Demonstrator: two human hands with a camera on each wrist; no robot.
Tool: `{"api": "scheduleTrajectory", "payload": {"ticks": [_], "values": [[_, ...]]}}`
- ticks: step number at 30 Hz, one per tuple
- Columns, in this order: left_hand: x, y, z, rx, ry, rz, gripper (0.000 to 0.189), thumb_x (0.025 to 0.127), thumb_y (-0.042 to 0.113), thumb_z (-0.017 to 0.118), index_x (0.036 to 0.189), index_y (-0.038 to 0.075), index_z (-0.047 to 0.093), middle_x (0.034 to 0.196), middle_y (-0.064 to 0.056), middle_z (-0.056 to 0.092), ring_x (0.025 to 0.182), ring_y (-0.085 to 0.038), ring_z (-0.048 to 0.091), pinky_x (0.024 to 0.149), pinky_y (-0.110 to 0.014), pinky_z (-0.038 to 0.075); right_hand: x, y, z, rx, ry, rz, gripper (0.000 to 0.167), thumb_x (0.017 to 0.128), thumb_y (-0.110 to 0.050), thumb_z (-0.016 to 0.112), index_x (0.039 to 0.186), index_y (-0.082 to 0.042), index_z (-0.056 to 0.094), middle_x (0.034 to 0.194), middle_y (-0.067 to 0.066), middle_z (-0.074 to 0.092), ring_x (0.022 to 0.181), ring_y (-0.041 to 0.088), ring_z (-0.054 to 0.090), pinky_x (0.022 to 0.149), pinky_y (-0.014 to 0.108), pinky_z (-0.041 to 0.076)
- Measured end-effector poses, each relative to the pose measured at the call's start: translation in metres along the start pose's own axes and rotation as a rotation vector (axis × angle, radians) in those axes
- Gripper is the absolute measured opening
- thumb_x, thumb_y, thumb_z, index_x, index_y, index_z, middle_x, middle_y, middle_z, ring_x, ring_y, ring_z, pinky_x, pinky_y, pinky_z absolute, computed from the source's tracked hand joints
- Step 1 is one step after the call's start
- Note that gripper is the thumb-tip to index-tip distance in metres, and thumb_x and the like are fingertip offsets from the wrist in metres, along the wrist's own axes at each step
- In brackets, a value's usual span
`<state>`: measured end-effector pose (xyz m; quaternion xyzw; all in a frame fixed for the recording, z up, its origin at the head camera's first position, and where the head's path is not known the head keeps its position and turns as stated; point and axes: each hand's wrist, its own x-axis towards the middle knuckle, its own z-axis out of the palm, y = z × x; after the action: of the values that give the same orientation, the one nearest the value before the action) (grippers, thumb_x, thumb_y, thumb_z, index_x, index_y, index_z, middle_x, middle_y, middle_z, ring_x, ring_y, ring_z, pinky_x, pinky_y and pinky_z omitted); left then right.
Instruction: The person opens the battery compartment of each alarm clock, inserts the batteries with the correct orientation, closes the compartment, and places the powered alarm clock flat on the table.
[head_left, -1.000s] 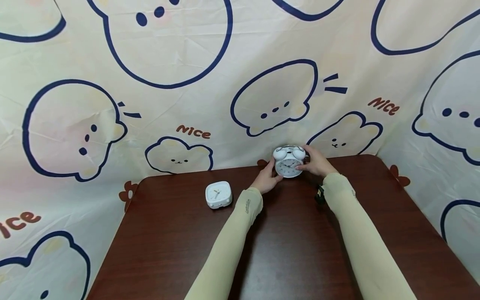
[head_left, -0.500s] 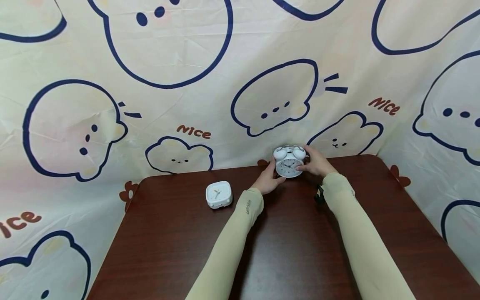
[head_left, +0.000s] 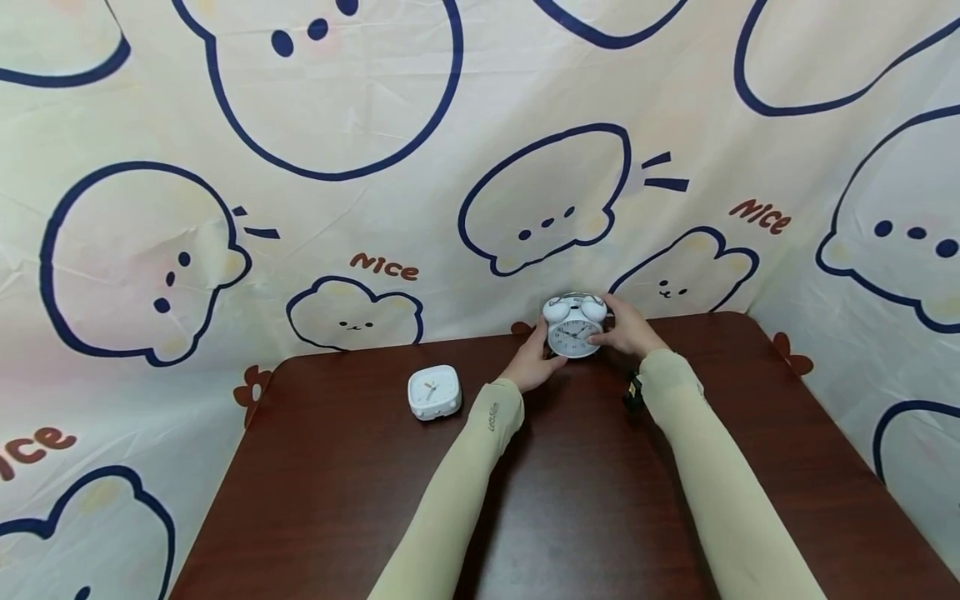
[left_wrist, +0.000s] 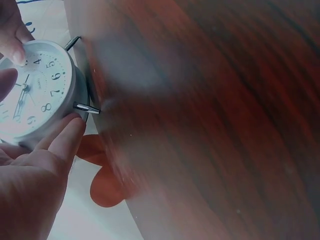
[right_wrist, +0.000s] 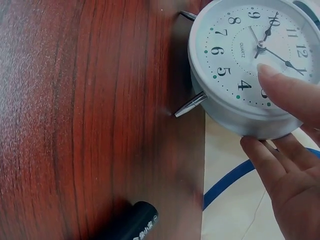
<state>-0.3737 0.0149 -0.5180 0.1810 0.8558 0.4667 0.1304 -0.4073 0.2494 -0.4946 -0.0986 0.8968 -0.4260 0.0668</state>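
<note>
A white twin-bell alarm clock (head_left: 573,326) stands at the table's back edge, its numbered face toward me and thin metal feet below. My left hand (head_left: 528,360) holds it from the left, with fingertips along the rim near one foot in the left wrist view. From the other side my right hand (head_left: 633,329) grips the clock. In the right wrist view, the right thumb (right_wrist: 287,92) lies over the dial near the 3, while the other fingers curl round the side and behind. The back of the clock is hidden.
Left of the hands, a white rounded-square clock (head_left: 435,392) lies face up on the dark brown table (head_left: 337,500). Near the right wrist lies a small black cylinder (right_wrist: 142,220) with white lettering. A cartoon-printed cloth (head_left: 375,208) hangs right behind the table.
The head view has shifted very slightly. Both hands keep their hold on the twin-bell alarm clock, which stays in the same spot.
</note>
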Motion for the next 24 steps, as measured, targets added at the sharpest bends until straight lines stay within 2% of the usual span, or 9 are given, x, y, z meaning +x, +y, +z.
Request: {"api": "scheduleTrajectory", "payload": {"ticks": [7,14,21,24], "values": [[-0.001,0.001,-0.001,0.017,0.005,0.015,0.092,0.104,0.017,0.062,0.166,0.015,-0.006,0.175,-0.004,0.0,0.16,-0.02,0.011,0.128,-0.039,0.024,-0.001,-0.002,0.003,-0.018,-0.002,0.0,0.08,0.087,-0.002,0.08,0.155,-0.006,0.037,0.152,0.024,0.044,0.14,0.047,0.045,0.117,0.063,0.037],[-0.001,0.003,-0.002,0.006,0.029,0.041,0.092,0.103,0.013,0.063,0.168,0.02,-0.003,0.175,-0.003,0.008,0.16,-0.019,0.016,0.128,-0.039,0.024,-0.006,-0.01,0.0,-0.061,-0.003,-0.039,0.085,0.089,-0.006,0.08,0.158,-0.004,0.032,0.157,0.026,0.039,0.143,0.048,0.042,0.118,0.062,0.035],[-0.009,0.008,-0.004,-0.009,0.011,0.021,0.091,0.104,0.017,0.062,0.167,0.017,-0.004,0.175,-0.003,0.005,0.16,-0.019,0.011,0.129,-0.04,0.02,-0.013,-0.012,-0.002,-0.091,0.007,-0.074,0.083,0.091,-0.012,0.079,0.159,-0.006,0.033,0.158,0.025,0.04,0.146,0.047,0.039,0.118,0.063,0.035],[-0.012,0.012,-0.004,-0.002,0.004,0.012,0.091,0.104,0.02,0.061,0.167,0.015,-0.004,0.175,-0.004,0.004,0.16,-0.02,0.011,0.129,-0.04,0.019,-0.017,-0.014,-0.002,-0.114,0.025,-0.062,0.088,0.091,-0.018,0.079,0.162,-0.004,0.028,0.161,0.025,0.035,0.148,0.047,0.035,0.119,0.064,0.033]]}}
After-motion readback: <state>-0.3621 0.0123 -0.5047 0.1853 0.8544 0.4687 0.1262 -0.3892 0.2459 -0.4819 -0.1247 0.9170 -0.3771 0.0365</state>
